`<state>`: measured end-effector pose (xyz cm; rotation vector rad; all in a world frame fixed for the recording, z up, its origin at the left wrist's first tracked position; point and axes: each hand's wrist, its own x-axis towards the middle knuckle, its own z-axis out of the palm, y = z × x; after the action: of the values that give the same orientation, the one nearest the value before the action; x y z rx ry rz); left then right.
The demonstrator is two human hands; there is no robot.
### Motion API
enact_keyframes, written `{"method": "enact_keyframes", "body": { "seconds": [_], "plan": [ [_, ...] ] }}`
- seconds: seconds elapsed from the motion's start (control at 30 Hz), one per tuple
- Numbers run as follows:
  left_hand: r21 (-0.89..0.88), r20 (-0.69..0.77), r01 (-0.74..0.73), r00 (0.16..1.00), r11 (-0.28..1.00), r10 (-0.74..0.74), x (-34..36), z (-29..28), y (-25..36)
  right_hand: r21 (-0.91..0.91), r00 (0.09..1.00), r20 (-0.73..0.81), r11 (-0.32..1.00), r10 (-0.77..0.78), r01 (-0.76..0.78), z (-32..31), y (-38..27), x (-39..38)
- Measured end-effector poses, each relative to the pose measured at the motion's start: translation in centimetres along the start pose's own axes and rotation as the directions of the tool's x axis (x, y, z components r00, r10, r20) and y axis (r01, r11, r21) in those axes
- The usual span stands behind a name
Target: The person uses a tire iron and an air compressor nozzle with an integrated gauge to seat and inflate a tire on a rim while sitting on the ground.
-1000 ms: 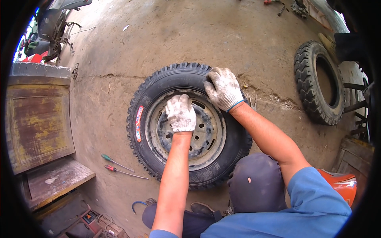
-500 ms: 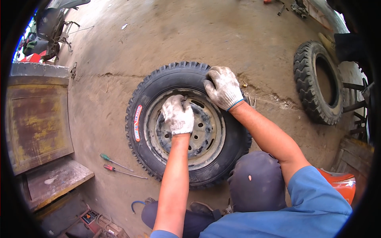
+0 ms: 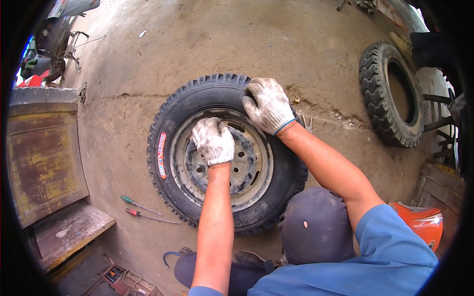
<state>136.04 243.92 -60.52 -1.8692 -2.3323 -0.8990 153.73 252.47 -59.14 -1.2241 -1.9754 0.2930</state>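
A wheel lies flat on the floor before me, a black tyre (image 3: 185, 109) with knobbly tread around a worn, dirty metal rim (image 3: 269, 172). An orange-red label is stuck to its left sidewall. My left hand (image 3: 213, 140), in a soiled white knit glove, is closed at the upper left of the rim, its fingers curled down and the tips hidden. My right hand (image 3: 269, 104), gloved alike with a blue cuff edge, has its fingers bent over the tyre's far right edge. What lies under that palm cannot be seen.
Two screwdrivers, one green-handled (image 3: 127, 199) and one red-handled (image 3: 132, 212), lie left of the wheel. A worn wooden cabinet (image 3: 47, 153) stands at far left. Another tyre (image 3: 368, 74) leans at the right, above an orange object (image 3: 419, 224). My knee (image 3: 316, 232) is near the wheel.
The view has shifted slightly, so the wheel and both hands appear a little farther left. Both hands keep their places on the wheel.
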Motion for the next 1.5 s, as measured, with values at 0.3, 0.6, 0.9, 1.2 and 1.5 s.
{"method": "enact_keyframes", "body": {
  "seconds": [0.3,0.6,0.9,1.2,1.5],
  "plan": [
    [0.218,0.143,0.107,0.980,0.970,-0.140,0.3,-1.4,0.9,0.010,1.000,-0.005,1.000,0.012,-0.012,-0.1,0.1,-0.1],
    [0.026,0.132,-0.001,0.991,1.000,-0.003,-0.2,-0.4,0.0,-0.003,0.996,0.055,0.998,0.065,-0.065,-0.5,-0.2,0.1],
    [0.002,0.151,-0.134,0.980,0.991,0.133,0.3,-0.6,0.7,0.040,0.996,0.038,0.996,0.078,-0.080,-1.7,0.1,0.2],
    [0.227,0.104,-0.182,0.981,0.957,0.162,1.3,-1.5,-0.6,-0.020,0.983,0.125,0.990,0.138,-0.137,-0.8,-1.2,1.0],
    [0.203,0.039,0.045,0.998,0.978,-0.054,-1.2,0.7,-0.7,0.010,0.972,0.175,0.987,0.155,-0.159,-2.0,-0.8,0.0]
  ]
}}
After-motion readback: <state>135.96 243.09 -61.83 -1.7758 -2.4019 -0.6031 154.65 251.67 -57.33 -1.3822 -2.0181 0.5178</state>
